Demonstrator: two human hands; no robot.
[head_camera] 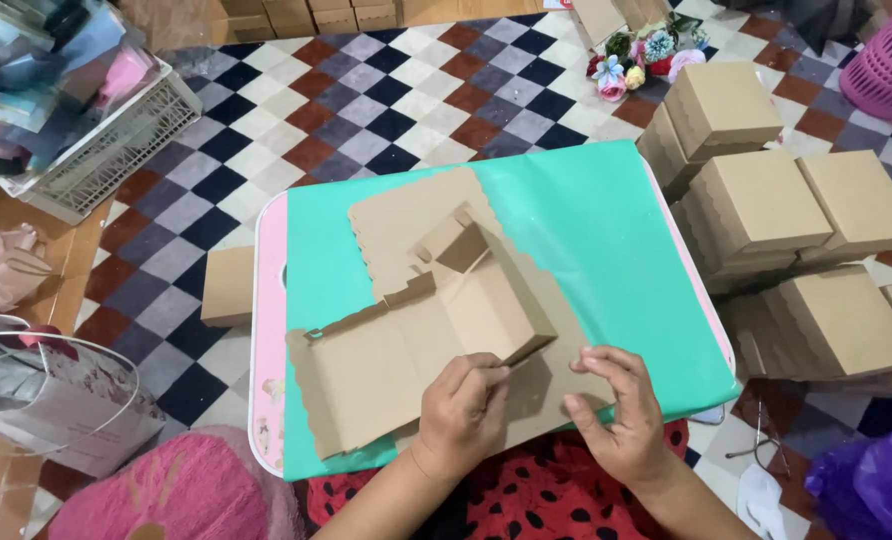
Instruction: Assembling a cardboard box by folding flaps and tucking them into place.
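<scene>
A brown cardboard box blank, partly folded with two walls raised, lies on a small table topped in green. My left hand pinches the near side flap of the blank. My right hand presses its fingertips on the blank's lower right flap, fingers bent. Both hands sit at the table's near edge.
Several folded brown boxes are stacked on the floor to the right. One small box lies left of the table. A white basket of papers stands far left, artificial flowers at the back, a pink basket top right.
</scene>
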